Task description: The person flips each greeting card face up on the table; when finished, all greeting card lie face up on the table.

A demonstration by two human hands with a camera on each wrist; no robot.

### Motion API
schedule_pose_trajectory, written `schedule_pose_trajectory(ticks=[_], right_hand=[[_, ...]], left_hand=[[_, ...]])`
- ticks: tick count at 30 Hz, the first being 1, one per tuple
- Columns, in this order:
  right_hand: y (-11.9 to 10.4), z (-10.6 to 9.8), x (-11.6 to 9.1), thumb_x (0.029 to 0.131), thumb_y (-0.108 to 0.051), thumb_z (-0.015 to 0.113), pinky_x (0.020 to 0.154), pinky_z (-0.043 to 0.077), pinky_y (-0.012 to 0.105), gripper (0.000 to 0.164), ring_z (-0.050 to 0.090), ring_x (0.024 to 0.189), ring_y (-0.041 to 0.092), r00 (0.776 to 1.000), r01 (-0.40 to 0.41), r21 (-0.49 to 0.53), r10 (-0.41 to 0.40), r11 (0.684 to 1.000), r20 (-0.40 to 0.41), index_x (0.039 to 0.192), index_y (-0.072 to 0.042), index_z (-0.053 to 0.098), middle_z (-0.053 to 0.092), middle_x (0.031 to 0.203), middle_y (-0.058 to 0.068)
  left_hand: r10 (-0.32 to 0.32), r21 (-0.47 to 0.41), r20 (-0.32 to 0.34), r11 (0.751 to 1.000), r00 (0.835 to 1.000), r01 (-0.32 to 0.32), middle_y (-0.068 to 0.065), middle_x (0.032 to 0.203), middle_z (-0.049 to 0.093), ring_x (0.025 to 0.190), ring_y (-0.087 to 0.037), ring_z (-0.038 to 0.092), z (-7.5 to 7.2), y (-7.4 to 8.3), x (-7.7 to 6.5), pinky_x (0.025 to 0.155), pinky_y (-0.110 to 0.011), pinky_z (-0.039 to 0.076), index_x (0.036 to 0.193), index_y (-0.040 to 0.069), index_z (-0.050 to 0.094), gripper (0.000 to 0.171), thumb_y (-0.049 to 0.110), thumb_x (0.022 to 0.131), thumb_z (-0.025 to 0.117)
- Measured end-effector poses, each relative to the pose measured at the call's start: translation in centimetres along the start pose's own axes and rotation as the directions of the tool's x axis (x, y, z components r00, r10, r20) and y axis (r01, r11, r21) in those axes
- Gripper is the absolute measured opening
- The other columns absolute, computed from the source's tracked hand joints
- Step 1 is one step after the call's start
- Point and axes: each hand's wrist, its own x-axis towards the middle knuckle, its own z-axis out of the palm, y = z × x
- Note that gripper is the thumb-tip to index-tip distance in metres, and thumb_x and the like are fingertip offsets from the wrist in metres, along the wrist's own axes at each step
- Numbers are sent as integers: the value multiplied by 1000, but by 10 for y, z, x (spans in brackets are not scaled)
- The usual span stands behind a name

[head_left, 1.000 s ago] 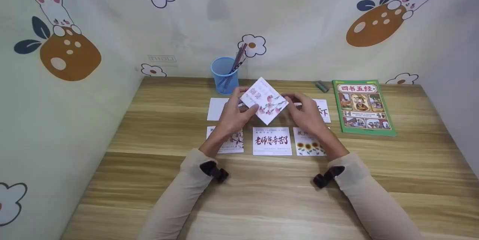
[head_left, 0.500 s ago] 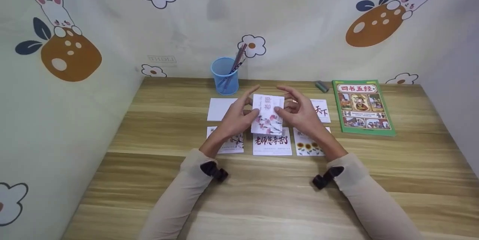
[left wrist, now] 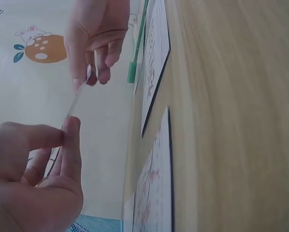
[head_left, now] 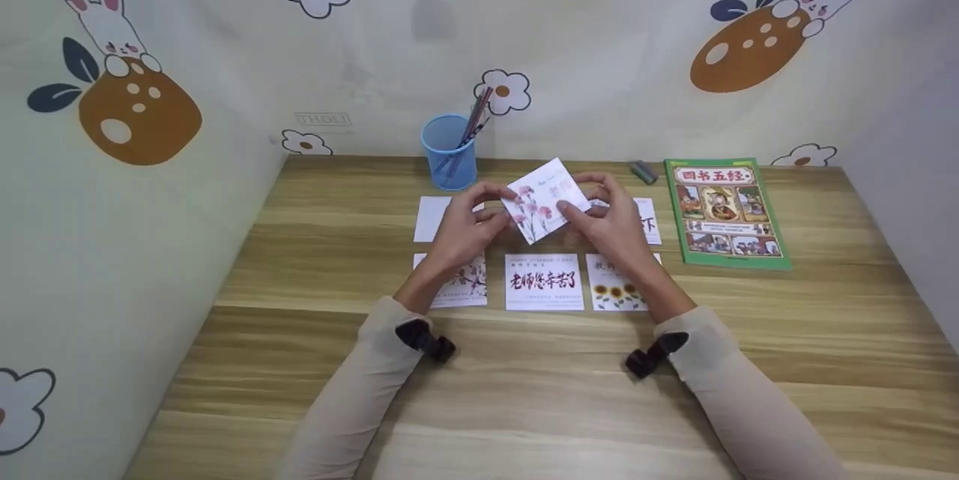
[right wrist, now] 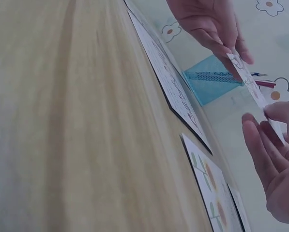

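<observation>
A white card (head_left: 545, 219) with pink flowers and lettering is held tilted above the table, one corner up. My left hand (head_left: 466, 231) pinches its left corner between thumb and fingers. On the other side, my right hand (head_left: 613, 219) grips the card with the thumb on its printed face and fingers behind. The left wrist view shows the card (left wrist: 75, 100) nearly edge-on between both hands. Below lie a card with large dark red lettering (head_left: 545, 282), a sunflower card (head_left: 620, 293) and a branch-print card (head_left: 468, 289), the last two partly covered by my arms.
Behind the hands, a white card (head_left: 431, 219) and a red-lettered card (head_left: 649, 221) lie partly hidden. A blue mesh cup (head_left: 452, 165) with pencils stands at the back edge. To the right are a green-bordered book (head_left: 727, 214) and a small dark green block (head_left: 643, 172).
The flower card has turned clockwise, its flowers swinging from lower right through the bottom to the left. Both hands have shifted their hold on it; the things on the table stay put.
</observation>
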Motion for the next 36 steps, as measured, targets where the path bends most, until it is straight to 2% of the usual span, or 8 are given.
schedule_pose_trajectory(ticks=[4, 10, 20, 24, 27, 31, 34, 36], right_hand=[[2, -1, 1, 91, -21, 88, 76, 60, 23, 58, 74, 96, 23, 998, 55, -74, -56, 996, -14, 141, -15, 60, 70, 124, 8], [4, -3, 0, 93, -27, 87, 87, 60, 25, 51, 73, 102, 24, 998, 38, -183, -28, 982, 54, 139, -17, 67, 67, 131, 7], [7, -6, 1, 89, -31, 90, 88, 56, 38, 54, 65, 101, 25, 995, 33, -395, 7, 918, 98, 136, -13, 70, 69, 115, 10], [9, -6, 0, 94, -29, 85, 94, 54, 45, 50, 64, 106, 29, 995, 78, -492, -35, 867, 96, 137, -9, 71, 70, 118, 14], [8, -6, -1, 97, -30, 82, 109, 49, 52, 47, 62, 122, 34, 994, 101, -551, -55, 829, 99, 138, -8, 71, 70, 130, 16], [7, -6, -2, 99, -33, 79, 116, 44, 57, 42, 57, 131, 37, 993, 104, -587, -50, 803, 107, 133, -11, 75, 66, 135, 17], [7, -6, -3, 101, -34, 77, 113, 44, 56, 35, 55, 128, 36, 992, 101, -602, -32, 792, 124, 128, -12, 78, 65, 132, 15], [7, -6, -3, 101, -33, 77, 115, 42, 57, 32, 54, 129, 35, 989, 109, -617, -23, 779, 145, 126, -13, 80, 65, 133, 14]], left_hand=[[-8, -11, -12, 1000, 1000, 8, -14, 146, 62, 119, -26, 76, 1, 1, 0, 104, -46, 62, 141, 5, 64, 38, -3, 103, 62], [-9, 59, -47, 998, 999, 11, -10, 159, 55, 134, -28, 70, 3, 1, 1, 106, -34, 60, 155, 10, 53, 53, 3, 104, 67], [6, 201, -15, 980, 1000, -3, -21, 173, 34, 153, -37, 52, 5, -3, -2, 118, -36, 52, 130, 7, 65, 33, 0, 99, 72], [15, 292, 15, 956, 1000, -19, -17, 170, 42, 154, -36, 50, 5, -2, -3, 124, -40, 46, 133, 9, 67, 33, 3, 101, 71], [6, 456, 111, 888, 994, -56, -13, 158, 58, 153, -32, 51, 5, 0, -4, 129, -44, 40, 135, 10, 68, 32, 8, 103, 70], [-66, 666, 282, 732, 957, -145, -12, 152, 65, 151, -32, 52, 5, 2, -6, 131, -49, 35, 137, 8, 71, 33, 19, 106, 69], [-137, 741, 324, 651, 936, -161, -13, 160, 59, 155, -33, 47, 6, 3, -7, 132, -49, 34, 141, 9, 70, 38, 29, 108, 67], [-177, 771, 320, 619, 931, -147, -11, 165, 54, 158, -32, 43, 6, 3, -8, 133, -48, 32, 144, 10, 69, 43, 35, 109, 65]])
